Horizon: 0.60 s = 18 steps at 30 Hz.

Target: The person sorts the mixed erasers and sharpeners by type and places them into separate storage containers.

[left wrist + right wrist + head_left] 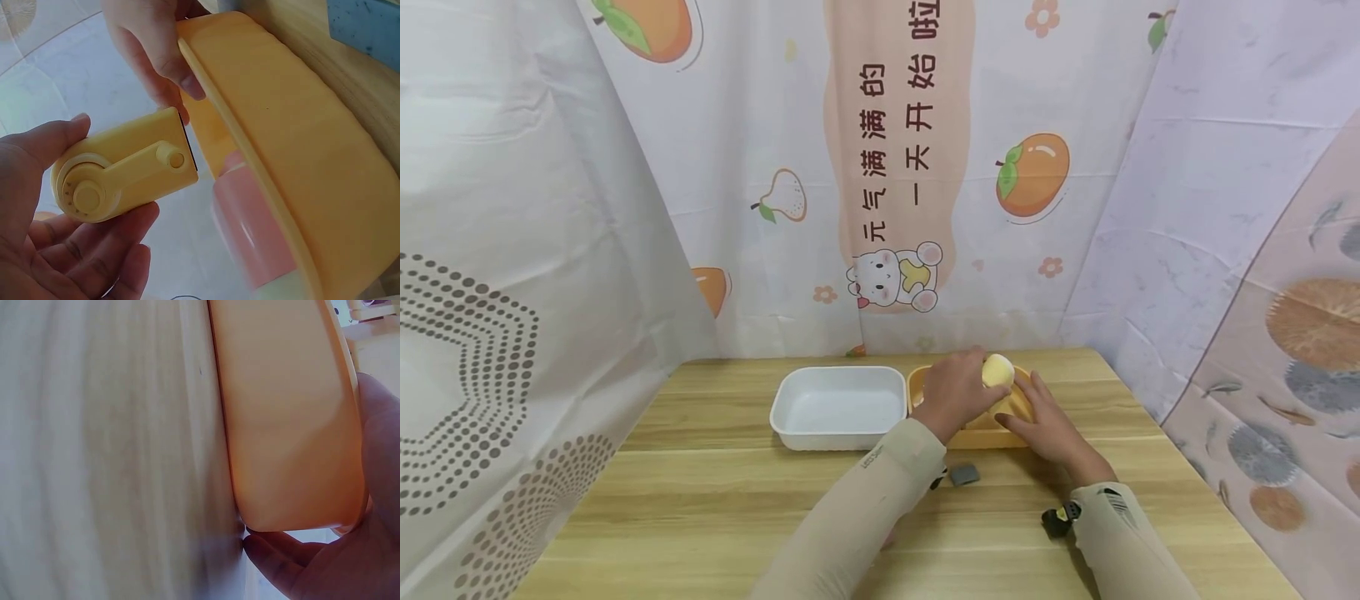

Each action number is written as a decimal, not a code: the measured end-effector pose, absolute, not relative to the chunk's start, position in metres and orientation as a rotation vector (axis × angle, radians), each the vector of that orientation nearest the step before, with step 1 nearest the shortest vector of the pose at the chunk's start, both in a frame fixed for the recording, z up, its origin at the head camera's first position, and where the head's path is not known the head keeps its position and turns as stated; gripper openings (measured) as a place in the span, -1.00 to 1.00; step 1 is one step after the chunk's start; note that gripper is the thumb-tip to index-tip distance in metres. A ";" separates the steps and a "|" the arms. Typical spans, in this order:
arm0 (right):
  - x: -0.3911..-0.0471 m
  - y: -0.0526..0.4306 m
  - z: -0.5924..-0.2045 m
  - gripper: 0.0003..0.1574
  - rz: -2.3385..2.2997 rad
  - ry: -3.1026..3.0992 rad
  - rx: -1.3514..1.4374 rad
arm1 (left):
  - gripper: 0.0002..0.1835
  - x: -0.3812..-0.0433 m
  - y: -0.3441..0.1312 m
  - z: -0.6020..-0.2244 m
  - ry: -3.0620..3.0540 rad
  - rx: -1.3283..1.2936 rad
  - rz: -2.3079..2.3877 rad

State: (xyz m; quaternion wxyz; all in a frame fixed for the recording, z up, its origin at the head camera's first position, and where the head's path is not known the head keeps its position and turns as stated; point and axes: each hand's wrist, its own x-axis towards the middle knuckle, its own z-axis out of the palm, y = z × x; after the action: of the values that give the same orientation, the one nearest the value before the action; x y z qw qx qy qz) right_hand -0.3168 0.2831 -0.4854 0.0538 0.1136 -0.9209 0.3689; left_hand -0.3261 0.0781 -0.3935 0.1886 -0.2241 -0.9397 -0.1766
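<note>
currently, left hand (958,387) with its grip clamped on a yellow cranked gadget (124,167), just above a yellow bin (988,440), right hand (1051,427) gripping the bin's end, pink item (253,222) inside, backdrop (898,125) reading "元气满满的 一天开始啦", lettering (872,457) on left sleeve (891,471) too small to read

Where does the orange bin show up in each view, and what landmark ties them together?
Head: orange bin right of centre, beside the white bin.
Left wrist: right half, running diagonally.
Right wrist: upper right, outer wall showing.
Shared landmark: the right hand, at the bin's end.
</note>
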 end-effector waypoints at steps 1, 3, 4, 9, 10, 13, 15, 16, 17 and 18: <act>-0.317 0.284 -0.486 0.08 1.120 -2.798 0.345 | -0.47 -0.327 0.079 -0.394 -2.646 -0.629 -0.497; -0.318 0.284 -0.487 0.09 1.117 -2.798 0.342 | -0.47 -0.328 0.080 -0.395 -2.652 -0.627 -0.502; -0.318 0.284 -0.487 0.09 1.114 -2.798 0.343 | -0.47 -0.328 0.080 -0.395 -2.656 -0.621 -0.508; -0.319 0.285 -0.487 0.13 1.112 -2.801 0.341 | -0.49 -0.333 0.086 -0.398 -2.658 -0.590 -0.528; -0.319 0.286 -0.487 0.13 1.111 -2.802 0.340 | -0.49 -0.334 0.088 -0.400 -2.656 -0.587 -0.526; -0.318 0.286 -0.486 0.13 1.111 -2.799 0.339 | -0.49 -0.337 0.092 -0.404 -2.648 -0.579 -0.503; -0.319 0.285 -0.486 0.12 1.111 -2.798 0.341 | -0.51 -0.339 0.093 -0.407 -2.650 -0.565 -0.493; -0.319 0.285 -0.486 0.12 1.115 -2.796 0.340 | -0.51 -0.340 0.093 -0.408 -2.653 -0.556 -0.491; -0.319 0.285 -0.487 0.12 1.117 -2.795 0.340 | -0.52 -0.341 0.093 -0.409 -2.657 -0.543 -0.492; -0.319 0.284 -0.487 0.12 1.116 -2.795 0.339 | -0.54 -0.342 0.093 -0.411 -2.660 -0.533 -0.504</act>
State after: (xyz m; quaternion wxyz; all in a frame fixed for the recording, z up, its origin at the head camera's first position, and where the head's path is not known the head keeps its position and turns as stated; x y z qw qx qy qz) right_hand -0.3186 0.2844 -0.4867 0.0564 0.1118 -0.9214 0.3678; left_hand -0.3417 0.0927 -0.4107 0.1899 -0.1895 -0.9465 -0.1794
